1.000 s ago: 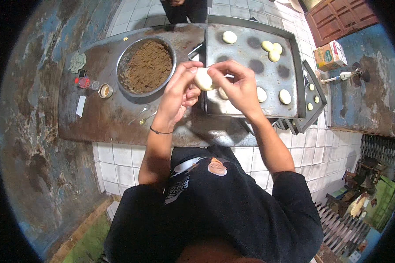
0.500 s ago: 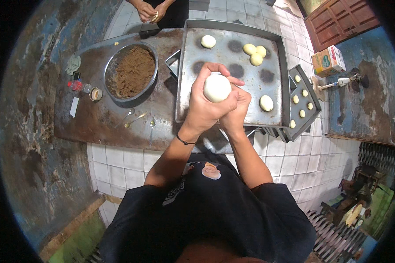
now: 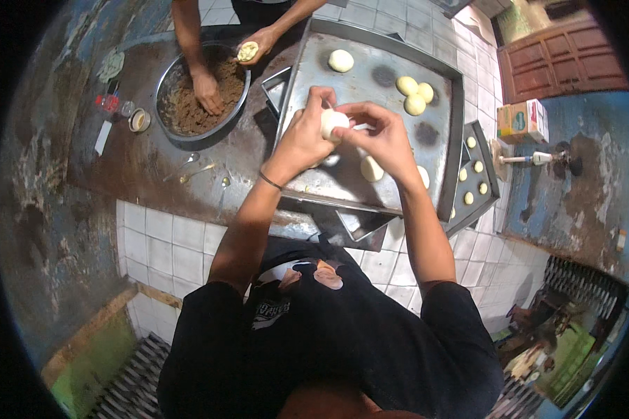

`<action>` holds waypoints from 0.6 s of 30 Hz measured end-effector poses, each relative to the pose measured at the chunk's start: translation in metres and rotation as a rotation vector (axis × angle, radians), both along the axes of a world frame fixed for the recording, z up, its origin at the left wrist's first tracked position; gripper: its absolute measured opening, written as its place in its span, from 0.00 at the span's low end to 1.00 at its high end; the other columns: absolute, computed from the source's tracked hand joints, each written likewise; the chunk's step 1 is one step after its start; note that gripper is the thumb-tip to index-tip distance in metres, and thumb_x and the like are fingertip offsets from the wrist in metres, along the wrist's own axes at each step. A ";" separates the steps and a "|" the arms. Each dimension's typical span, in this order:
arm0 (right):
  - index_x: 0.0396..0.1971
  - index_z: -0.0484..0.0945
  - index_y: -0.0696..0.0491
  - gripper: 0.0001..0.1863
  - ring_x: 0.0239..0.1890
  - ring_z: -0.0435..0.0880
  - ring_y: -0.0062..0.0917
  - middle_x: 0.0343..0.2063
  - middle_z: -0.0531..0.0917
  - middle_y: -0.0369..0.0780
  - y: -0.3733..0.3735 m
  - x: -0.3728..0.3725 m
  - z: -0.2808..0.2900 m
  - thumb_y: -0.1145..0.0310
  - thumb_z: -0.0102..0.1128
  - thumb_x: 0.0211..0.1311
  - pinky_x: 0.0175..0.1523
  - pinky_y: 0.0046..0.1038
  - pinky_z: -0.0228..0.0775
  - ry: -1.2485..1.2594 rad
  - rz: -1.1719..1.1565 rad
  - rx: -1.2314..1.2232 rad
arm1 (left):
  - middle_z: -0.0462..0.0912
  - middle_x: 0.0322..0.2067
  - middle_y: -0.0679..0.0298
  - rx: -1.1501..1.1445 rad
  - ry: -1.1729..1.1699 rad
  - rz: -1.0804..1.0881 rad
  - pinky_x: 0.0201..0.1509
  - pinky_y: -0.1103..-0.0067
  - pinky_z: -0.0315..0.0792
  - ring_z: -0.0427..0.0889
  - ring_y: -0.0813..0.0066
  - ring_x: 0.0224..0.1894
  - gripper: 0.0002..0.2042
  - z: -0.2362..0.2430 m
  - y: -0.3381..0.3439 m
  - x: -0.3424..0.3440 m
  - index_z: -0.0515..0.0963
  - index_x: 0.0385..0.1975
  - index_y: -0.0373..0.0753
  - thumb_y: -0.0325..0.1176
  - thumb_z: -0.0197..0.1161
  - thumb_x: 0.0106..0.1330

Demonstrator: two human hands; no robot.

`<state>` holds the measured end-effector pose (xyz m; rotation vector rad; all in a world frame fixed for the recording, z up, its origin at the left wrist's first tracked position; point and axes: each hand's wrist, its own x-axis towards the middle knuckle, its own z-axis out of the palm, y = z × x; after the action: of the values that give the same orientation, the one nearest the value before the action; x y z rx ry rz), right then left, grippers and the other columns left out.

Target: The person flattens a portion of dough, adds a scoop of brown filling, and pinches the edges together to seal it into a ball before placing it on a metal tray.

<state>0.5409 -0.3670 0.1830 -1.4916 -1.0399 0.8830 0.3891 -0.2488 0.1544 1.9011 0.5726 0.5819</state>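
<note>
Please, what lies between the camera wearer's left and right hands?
The head view shows a pale dough ball between the left hand and the right hand, at the fingers of both.

Head-worn fisheye view, facing steeply down past black shirt [image 3: 356, 328] onto worktable [image 3: 136, 178], near.

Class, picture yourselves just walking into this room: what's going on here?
The camera wearer's left hand and right hand together hold a white dough ball above a large metal tray. Other balls rest on the tray, including a cluster of three. Across the table, a co-worker's hand is in a metal bowl of brown mixture, while their other hand holds a pale piece of dough.
</note>
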 end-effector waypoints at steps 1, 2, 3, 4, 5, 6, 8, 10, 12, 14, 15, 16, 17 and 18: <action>0.46 0.88 0.57 0.19 0.41 0.85 0.18 0.42 0.89 0.38 0.011 0.008 -0.008 0.66 0.79 0.57 0.46 0.23 0.79 -0.013 -0.015 -0.029 | 0.76 0.54 0.49 0.196 -0.006 -0.019 0.51 0.67 0.79 0.85 0.56 0.50 0.43 -0.005 0.012 -0.007 0.56 0.64 0.38 0.35 0.80 0.54; 0.47 0.88 0.57 0.19 0.41 0.86 0.19 0.42 0.89 0.38 0.025 0.018 -0.021 0.66 0.79 0.57 0.45 0.24 0.80 -0.111 -0.030 -0.039 | 0.72 0.58 0.49 0.154 0.051 0.055 0.53 0.67 0.79 0.83 0.56 0.52 0.44 -0.003 0.020 -0.013 0.55 0.65 0.37 0.35 0.80 0.53; 0.48 0.87 0.57 0.20 0.41 0.87 0.21 0.41 0.89 0.39 0.038 0.026 -0.033 0.66 0.78 0.56 0.45 0.24 0.80 -0.209 -0.044 -0.048 | 0.68 0.62 0.50 0.110 0.108 0.130 0.55 0.66 0.78 0.82 0.56 0.54 0.45 -0.001 0.026 -0.019 0.54 0.65 0.36 0.34 0.80 0.53; 0.50 0.87 0.57 0.21 0.40 0.88 0.28 0.41 0.89 0.42 0.051 0.027 -0.043 0.68 0.78 0.56 0.46 0.30 0.82 -0.401 -0.053 -0.057 | 0.69 0.62 0.50 0.100 0.062 0.248 0.55 0.64 0.79 0.82 0.56 0.53 0.46 -0.011 0.033 -0.026 0.53 0.67 0.36 0.34 0.79 0.54; 0.57 0.84 0.53 0.23 0.45 0.88 0.33 0.51 0.85 0.48 0.061 0.033 -0.052 0.66 0.73 0.62 0.52 0.35 0.80 -0.573 0.062 -0.187 | 0.68 0.63 0.49 0.072 0.015 0.315 0.58 0.63 0.78 0.81 0.53 0.54 0.45 -0.021 0.037 -0.033 0.53 0.67 0.36 0.34 0.79 0.55; 0.60 0.81 0.55 0.25 0.53 0.85 0.38 0.58 0.81 0.50 0.067 0.034 -0.067 0.62 0.70 0.66 0.59 0.38 0.76 -0.735 0.145 -0.154 | 0.68 0.63 0.49 0.080 0.032 0.295 0.61 0.62 0.75 0.79 0.52 0.57 0.45 -0.029 0.037 -0.042 0.53 0.68 0.36 0.36 0.79 0.57; 0.65 0.75 0.61 0.31 0.68 0.73 0.44 0.70 0.70 0.53 0.079 0.028 -0.082 0.53 0.62 0.71 0.71 0.42 0.65 -1.117 0.283 -0.027 | 0.67 0.64 0.47 0.117 0.064 0.273 0.67 0.61 0.70 0.75 0.50 0.62 0.46 -0.046 0.026 -0.055 0.53 0.70 0.35 0.40 0.79 0.59; 0.67 0.67 0.71 0.42 0.79 0.57 0.50 0.73 0.64 0.59 0.085 0.018 -0.088 0.45 0.53 0.74 0.81 0.46 0.51 -1.312 0.381 0.107 | 0.67 0.64 0.45 0.108 0.101 0.252 0.72 0.59 0.65 0.70 0.47 0.67 0.46 -0.060 0.012 -0.061 0.53 0.72 0.33 0.46 0.76 0.64; 0.69 0.63 0.71 0.43 0.79 0.55 0.51 0.74 0.62 0.60 0.085 0.010 -0.097 0.45 0.53 0.74 0.81 0.47 0.50 -1.301 0.406 0.095 | 0.67 0.65 0.43 0.007 0.113 0.286 0.73 0.59 0.63 0.69 0.46 0.68 0.43 -0.069 0.006 -0.061 0.53 0.72 0.33 0.46 0.73 0.67; 0.73 0.56 0.71 0.46 0.81 0.51 0.50 0.75 0.57 0.61 0.084 0.011 -0.101 0.41 0.45 0.77 0.83 0.46 0.44 -1.305 0.430 0.055 | 0.66 0.67 0.40 0.069 0.130 0.327 0.75 0.58 0.59 0.65 0.43 0.71 0.35 -0.064 0.004 -0.060 0.55 0.72 0.34 0.46 0.64 0.75; 0.74 0.55 0.70 0.46 0.81 0.50 0.49 0.76 0.56 0.61 0.089 0.017 -0.108 0.40 0.42 0.78 0.83 0.45 0.42 -1.137 0.470 -0.008 | 0.66 0.67 0.39 0.056 0.142 0.327 0.75 0.58 0.59 0.65 0.42 0.71 0.34 -0.065 0.005 -0.059 0.55 0.72 0.34 0.46 0.62 0.76; 0.75 0.54 0.70 0.46 0.82 0.49 0.48 0.77 0.55 0.60 0.098 0.026 -0.117 0.39 0.39 0.79 0.84 0.44 0.40 -0.963 0.505 -0.070 | 0.66 0.67 0.38 0.043 0.158 0.325 0.76 0.58 0.58 0.64 0.41 0.71 0.33 -0.065 0.004 -0.061 0.55 0.72 0.35 0.46 0.61 0.77; 0.75 0.53 0.69 0.46 0.82 0.48 0.46 0.78 0.53 0.59 0.108 0.029 -0.108 0.39 0.36 0.80 0.84 0.43 0.38 -0.798 0.535 -0.121 | 0.66 0.67 0.37 0.038 0.166 0.327 0.76 0.58 0.57 0.64 0.40 0.71 0.32 -0.064 0.007 -0.062 0.56 0.72 0.35 0.46 0.59 0.78; 0.80 0.49 0.61 0.42 0.84 0.42 0.36 0.82 0.47 0.49 0.110 0.051 -0.088 0.42 0.33 0.83 0.85 0.33 0.28 -0.183 0.574 -0.338 | 0.66 0.67 0.38 0.049 0.183 0.330 0.75 0.57 0.57 0.64 0.39 0.70 0.32 -0.063 0.006 -0.062 0.56 0.72 0.35 0.46 0.58 0.78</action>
<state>0.5921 -0.2566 0.0948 -1.5954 -1.5557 1.3972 0.3267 -0.2431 0.0918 1.9310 1.0114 0.6392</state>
